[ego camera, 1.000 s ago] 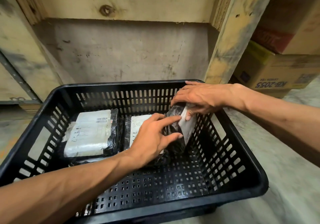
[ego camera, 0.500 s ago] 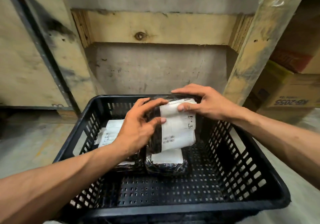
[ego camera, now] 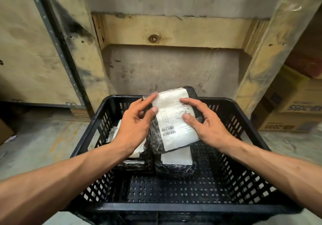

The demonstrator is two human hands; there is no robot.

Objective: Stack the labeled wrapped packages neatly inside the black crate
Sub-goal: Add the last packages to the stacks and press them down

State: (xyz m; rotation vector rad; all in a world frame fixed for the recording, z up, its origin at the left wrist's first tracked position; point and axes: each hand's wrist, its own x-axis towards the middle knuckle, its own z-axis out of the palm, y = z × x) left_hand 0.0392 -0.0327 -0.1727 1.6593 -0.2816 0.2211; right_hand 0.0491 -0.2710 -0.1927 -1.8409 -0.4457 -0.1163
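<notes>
Both hands hold one wrapped package (ego camera: 171, 120) above the black crate (ego camera: 174, 207) — left hand (ego camera: 135, 125) on its left edge, right hand (ego camera: 205, 125) on its label. Two more packages lie below — one (ego camera: 175, 162) beneath it, another (ego camera: 132, 156) left.

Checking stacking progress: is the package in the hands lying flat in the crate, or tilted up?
Tilted up. Both hands hold the package label-up, its far end above the crate rim, near end over another package.

Both bare forearms reach in from the near corners, converging toward the middle. The left hand (ego camera: 134, 125) and the right hand (ego camera: 203, 125) face each other, palms inward, fingers spread and curled, thumbs and fingertips pinching from either side.
</notes>
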